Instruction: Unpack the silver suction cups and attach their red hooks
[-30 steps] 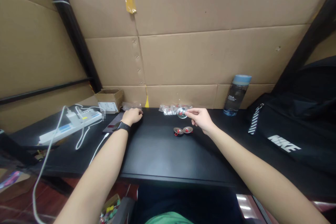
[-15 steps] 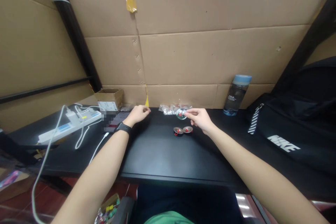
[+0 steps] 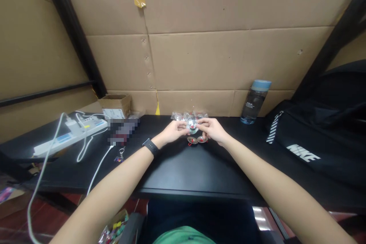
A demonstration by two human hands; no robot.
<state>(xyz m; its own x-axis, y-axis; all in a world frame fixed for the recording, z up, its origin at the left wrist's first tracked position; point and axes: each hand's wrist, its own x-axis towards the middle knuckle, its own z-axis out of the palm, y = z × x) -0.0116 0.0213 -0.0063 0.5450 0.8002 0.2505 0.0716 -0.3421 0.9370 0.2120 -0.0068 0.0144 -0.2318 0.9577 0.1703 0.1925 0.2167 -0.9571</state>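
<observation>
A small, shiny finger cymbal [image 3: 192, 126] with a red middle is held up between both hands, above the black table. My left hand [image 3: 174, 131] pinches its left edge. Closed on the opposite edge is my right hand [image 3: 213, 129], fingers bent and partly hidden behind one another. Just below lie two more finger cymbals, the left one [image 3: 192, 140] with a red loop at its edge and the right one [image 3: 201, 140] close beside it. Clear plastic packets [image 3: 178, 116] rest behind the hands, partly covered by them.
On the right stand a water bottle [image 3: 255, 102] with a blue lid and a black backpack [image 3: 309, 133]. To the left are a white power strip [image 3: 71, 137] with cables, a small cardboard box [image 3: 116, 105] and a keychain [image 3: 120, 155]. A cardboard wall [image 3: 194, 61] closes the back.
My left hand has moved right, from near the box to the held finger cymbal, and now grips it too. The keychain has come into view. The camera view has shifted slightly.
</observation>
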